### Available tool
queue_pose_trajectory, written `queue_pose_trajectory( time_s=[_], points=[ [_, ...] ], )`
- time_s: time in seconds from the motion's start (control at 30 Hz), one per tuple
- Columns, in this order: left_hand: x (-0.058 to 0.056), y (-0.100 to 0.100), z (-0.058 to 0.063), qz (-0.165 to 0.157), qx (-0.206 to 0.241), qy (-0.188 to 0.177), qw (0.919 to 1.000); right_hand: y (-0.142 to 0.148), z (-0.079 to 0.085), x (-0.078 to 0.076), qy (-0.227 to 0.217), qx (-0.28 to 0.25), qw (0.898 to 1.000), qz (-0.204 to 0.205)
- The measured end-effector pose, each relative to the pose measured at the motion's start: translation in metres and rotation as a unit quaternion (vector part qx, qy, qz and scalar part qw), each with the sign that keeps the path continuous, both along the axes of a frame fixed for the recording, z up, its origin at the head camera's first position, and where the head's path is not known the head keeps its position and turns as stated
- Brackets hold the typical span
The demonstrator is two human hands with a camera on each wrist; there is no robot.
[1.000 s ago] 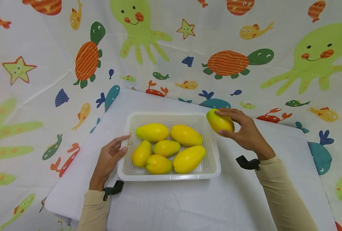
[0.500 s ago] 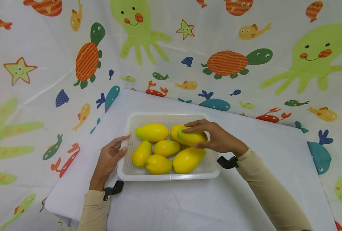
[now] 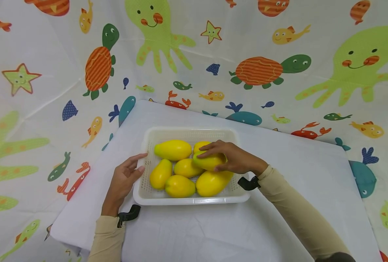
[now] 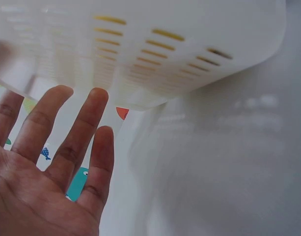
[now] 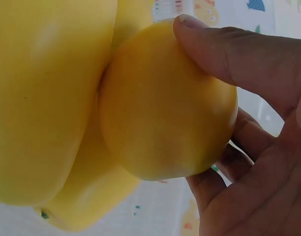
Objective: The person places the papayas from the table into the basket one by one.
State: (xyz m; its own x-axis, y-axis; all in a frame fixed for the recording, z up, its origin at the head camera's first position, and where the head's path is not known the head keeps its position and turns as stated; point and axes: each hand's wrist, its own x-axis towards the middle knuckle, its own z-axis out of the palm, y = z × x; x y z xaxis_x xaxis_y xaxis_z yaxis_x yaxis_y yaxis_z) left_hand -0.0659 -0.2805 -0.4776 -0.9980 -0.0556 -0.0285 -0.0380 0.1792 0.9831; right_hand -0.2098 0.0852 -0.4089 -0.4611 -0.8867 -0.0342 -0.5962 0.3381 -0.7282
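My right hand (image 3: pixel 230 157) holds a yellow papaya (image 3: pixel 210 162) with a greenish tip over the right half of a white plastic basket (image 3: pixel 194 201). In the right wrist view, the thumb lies on one side of this papaya (image 5: pixel 165 103) and fingers reach round the other. It sits close against another papaya (image 5: pixel 42 98). Several more yellow papayas lie in the basket, among them one at the back left (image 3: pixel 173 150) and one at the front right (image 3: pixel 213 185). My left hand (image 3: pixel 123 178) is at the basket's left side, its fingers extended by the slotted wall (image 4: pixel 140 54).
The basket stands on a table with a white cloth (image 3: pixel 187 233). Behind and to the left hangs a white curtain (image 3: pixel 187 43) printed with sea animals. A black camera mount (image 3: pixel 248 183) is on the right wrist, and another mount (image 3: pixel 129 214) is on the left.
The right hand has carried its papaya leftward from beyond the basket's right rim to over the papayas inside, and lower. The left hand has stayed at the left side.
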Motion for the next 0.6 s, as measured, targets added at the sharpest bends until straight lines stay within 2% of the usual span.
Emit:
queue_pose_trajectory(
  time_s=[0.33,0.6],
  points=[
    [-0.001,0.000,-0.002,-0.001,0.009,0.000,1.0000,-0.007,-0.002,0.000,-0.003,-0.002,1.000,0.010],
    [-0.006,-0.008,-0.023,0.007,0.003,0.001,1.0000,-0.001,-0.001,0.004,-0.002,-0.009,1.000,-0.022]
  ],
)
